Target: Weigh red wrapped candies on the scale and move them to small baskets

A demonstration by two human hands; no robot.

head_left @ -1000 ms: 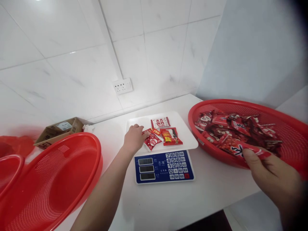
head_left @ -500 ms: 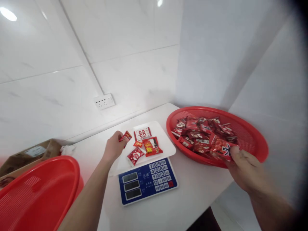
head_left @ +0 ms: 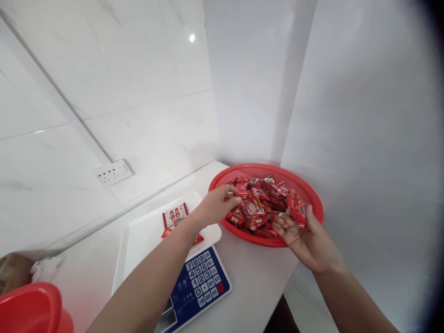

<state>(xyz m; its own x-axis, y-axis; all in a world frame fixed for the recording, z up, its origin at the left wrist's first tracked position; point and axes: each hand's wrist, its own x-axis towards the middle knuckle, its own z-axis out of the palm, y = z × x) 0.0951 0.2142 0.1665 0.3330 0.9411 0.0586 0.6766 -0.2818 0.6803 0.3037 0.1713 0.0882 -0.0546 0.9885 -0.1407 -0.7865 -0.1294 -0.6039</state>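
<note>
Two hands (head_left: pixel 314 245) at basket (head_left: pixel 315 199); scale (head_left: pixel 204 282) partly hidden, left grip unclear.

Hands: two, one left hand (head_left: pixel 219 204) and one right hand (head_left: pixel 314 247). Packet (head_left: pixel 297 210) held in the right hand: one. Baskets: two in view, one basket of packets (head_left: pixel 318 207) and one red basket (head_left: pixel 24 307) cut off by the frame. Packets in the former: many; overlap prevents an exact count. Scale (head_left: pixel 187 300): one, with ten number keys, one red key and two displays partly visible. White packet (head_left: pixel 175 214) on its tray (head_left: pixel 140 236): one. Red packets (head_left: pixel 198 239) there: at least two; the forearm hides the total. Wall socket panel (head_left: pixel 114 173): one. Cardboard box (head_left: pixel 15 272): one. Table (head_left: pixel 86 263): one.
</note>
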